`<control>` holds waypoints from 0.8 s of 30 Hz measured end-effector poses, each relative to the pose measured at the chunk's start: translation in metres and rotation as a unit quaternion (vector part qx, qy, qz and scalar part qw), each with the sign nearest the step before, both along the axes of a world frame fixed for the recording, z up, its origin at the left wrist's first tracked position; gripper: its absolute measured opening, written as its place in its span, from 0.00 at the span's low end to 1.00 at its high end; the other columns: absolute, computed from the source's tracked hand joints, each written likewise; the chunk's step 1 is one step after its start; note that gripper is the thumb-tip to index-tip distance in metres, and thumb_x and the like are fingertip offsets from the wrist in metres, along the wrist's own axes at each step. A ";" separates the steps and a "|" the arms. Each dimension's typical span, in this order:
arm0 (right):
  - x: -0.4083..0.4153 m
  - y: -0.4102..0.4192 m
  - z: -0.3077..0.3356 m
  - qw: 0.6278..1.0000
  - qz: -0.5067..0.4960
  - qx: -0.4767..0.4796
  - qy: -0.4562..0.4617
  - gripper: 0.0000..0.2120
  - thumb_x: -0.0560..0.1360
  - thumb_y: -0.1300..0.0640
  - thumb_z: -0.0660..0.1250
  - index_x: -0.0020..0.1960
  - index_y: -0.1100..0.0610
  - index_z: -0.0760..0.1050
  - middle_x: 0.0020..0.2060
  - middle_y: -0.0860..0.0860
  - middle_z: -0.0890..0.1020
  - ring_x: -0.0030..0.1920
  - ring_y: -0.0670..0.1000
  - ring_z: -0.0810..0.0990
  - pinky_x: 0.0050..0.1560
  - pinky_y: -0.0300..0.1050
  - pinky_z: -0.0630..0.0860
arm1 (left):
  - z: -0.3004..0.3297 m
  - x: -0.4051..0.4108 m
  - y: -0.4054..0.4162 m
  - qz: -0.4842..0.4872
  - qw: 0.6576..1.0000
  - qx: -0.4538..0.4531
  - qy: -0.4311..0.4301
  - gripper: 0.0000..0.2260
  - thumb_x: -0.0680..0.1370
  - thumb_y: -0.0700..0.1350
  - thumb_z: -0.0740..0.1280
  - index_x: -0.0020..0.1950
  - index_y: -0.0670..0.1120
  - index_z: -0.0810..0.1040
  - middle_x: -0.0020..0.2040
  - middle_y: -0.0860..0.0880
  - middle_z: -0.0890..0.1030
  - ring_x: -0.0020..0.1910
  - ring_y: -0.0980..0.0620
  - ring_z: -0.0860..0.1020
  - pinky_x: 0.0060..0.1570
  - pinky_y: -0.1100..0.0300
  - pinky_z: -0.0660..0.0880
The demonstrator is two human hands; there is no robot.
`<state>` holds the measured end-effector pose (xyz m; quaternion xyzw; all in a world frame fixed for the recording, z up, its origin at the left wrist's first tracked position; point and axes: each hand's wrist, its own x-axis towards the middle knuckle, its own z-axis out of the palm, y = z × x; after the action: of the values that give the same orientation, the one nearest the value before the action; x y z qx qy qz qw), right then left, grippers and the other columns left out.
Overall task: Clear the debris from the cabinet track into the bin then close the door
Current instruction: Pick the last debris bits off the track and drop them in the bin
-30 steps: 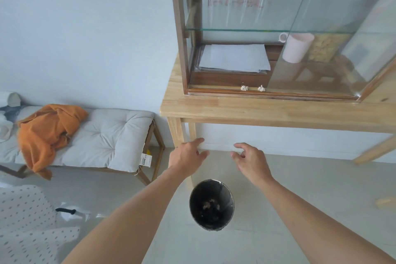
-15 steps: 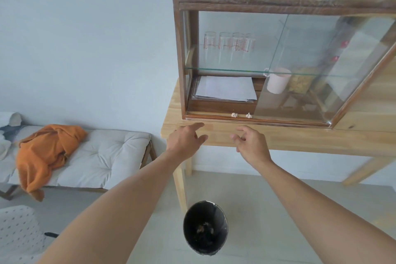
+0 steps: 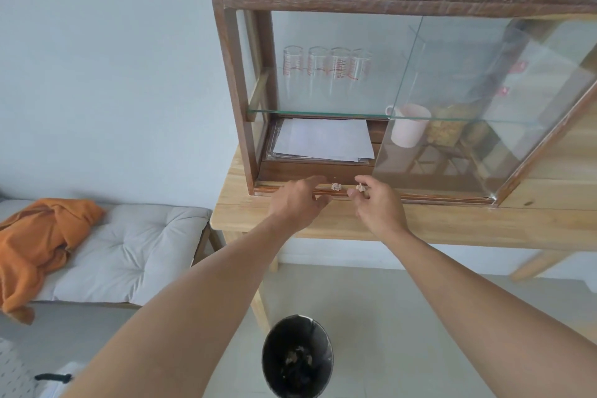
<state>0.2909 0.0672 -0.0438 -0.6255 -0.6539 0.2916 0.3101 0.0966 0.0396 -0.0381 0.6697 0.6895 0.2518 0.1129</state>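
Two small pale debris bits lie in the bottom track of the wooden cabinet [image 3: 232, 81]: a left bit [image 3: 336, 186] and a right bit [image 3: 360, 187]. My right hand [image 3: 379, 205] has thumb and forefinger on either side of the right bit, which still sits in the track. My left hand [image 3: 298, 202] reaches beside it, fingers apart, fingertips just left of the left bit and holding nothing. The sliding glass door [image 3: 468, 100] stands over the right half, leaving the left half open. A black bin [image 3: 268, 352] with scraps inside stands on the floor below my arms.
The cabinet sits on a light wooden table [image 3: 452, 223]. Inside are papers [image 3: 323, 139], several glasses [image 3: 326, 64] on a glass shelf and a pink mug [image 3: 408, 128]. At left is a cushioned bench [image 3: 129, 249] with an orange cloth [image 3: 35, 236].
Both hands rose from below the table edge to the cabinet track. My right fingers have come around the right bit; the view tilted up and closer.
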 end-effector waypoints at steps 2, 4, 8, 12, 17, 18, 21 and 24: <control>0.003 0.005 -0.002 0.999 0.002 0.013 -0.038 0.21 0.83 0.46 0.69 0.75 0.46 0.78 0.48 0.54 0.89 0.56 0.60 0.87 0.57 0.57 0.83 | -0.004 0.008 0.010 0.003 1.000 0.001 -0.014 0.18 0.79 0.61 0.70 0.70 0.64 0.78 0.46 0.55 0.86 0.52 0.47 0.83 0.42 0.54 0.75; 0.005 0.009 -0.003 0.995 0.011 0.036 -0.089 0.21 0.84 0.47 0.67 0.77 0.46 0.77 0.50 0.55 0.90 0.58 0.61 0.86 0.56 0.56 0.82 | -0.008 0.015 0.018 0.009 1.000 -0.004 -0.019 0.19 0.79 0.62 0.69 0.70 0.63 0.78 0.50 0.54 0.87 0.54 0.47 0.83 0.45 0.53 0.77; 0.009 0.013 -0.006 0.977 0.014 0.079 -0.196 0.19 0.87 0.48 0.63 0.76 0.48 0.78 0.56 0.56 0.90 0.61 0.64 0.85 0.53 0.55 0.79 | -0.011 0.024 0.027 0.020 1.000 -0.012 -0.009 0.18 0.81 0.63 0.65 0.68 0.60 0.81 0.53 0.52 0.87 0.55 0.45 0.83 0.49 0.49 0.80; 0.013 0.013 -0.012 0.970 0.015 0.087 -0.226 0.13 0.86 0.49 0.62 0.64 0.48 0.83 0.47 0.56 0.90 0.53 0.65 0.86 0.46 0.53 0.77 | -0.013 0.023 0.029 0.026 1.000 -0.004 -0.013 0.12 0.80 0.61 0.66 0.58 0.61 0.85 0.48 0.54 0.87 0.52 0.45 0.83 0.46 0.50 0.81; 0.011 0.010 -0.011 0.982 -0.012 0.081 -0.171 0.10 0.85 0.50 0.65 0.62 0.48 0.84 0.48 0.53 0.90 0.52 0.63 0.86 0.46 0.52 0.78 | -0.011 0.022 0.029 0.025 0.999 0.001 -0.045 0.11 0.81 0.60 0.69 0.59 0.59 0.86 0.52 0.55 0.88 0.54 0.49 0.83 0.48 0.52 0.81; 0.010 0.010 -0.010 0.984 -0.015 0.080 -0.162 0.09 0.85 0.50 0.66 0.61 0.48 0.84 0.47 0.53 0.90 0.52 0.63 0.86 0.46 0.52 0.77 | -0.011 0.022 0.027 0.022 0.998 0.002 -0.052 0.11 0.81 0.59 0.69 0.58 0.59 0.87 0.52 0.55 0.88 0.54 0.50 0.83 0.48 0.52 0.81; 0.006 0.006 -0.008 0.989 -0.022 0.078 -0.124 0.08 0.85 0.49 0.67 0.58 0.48 0.84 0.44 0.52 0.90 0.50 0.62 0.86 0.47 0.52 0.80 | -0.009 0.019 0.019 0.013 0.998 0.014 -0.063 0.09 0.81 0.58 0.69 0.55 0.57 0.87 0.48 0.54 0.88 0.51 0.49 0.83 0.46 0.53 0.80; 0.003 -0.004 -0.008 0.992 -0.032 0.075 -0.097 0.08 0.84 0.48 0.67 0.56 0.47 0.84 0.42 0.51 0.89 0.49 0.60 0.86 0.45 0.51 0.80 | -0.007 0.014 0.007 0.008 0.997 0.022 -0.070 0.09 0.81 0.57 0.70 0.55 0.56 0.88 0.46 0.53 0.88 0.49 0.48 0.83 0.45 0.53 0.79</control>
<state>0.2941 0.0630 -0.0522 -0.6465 -0.6803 0.1698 0.3006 0.1104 0.0469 -0.0454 0.6467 0.6799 0.3141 0.1445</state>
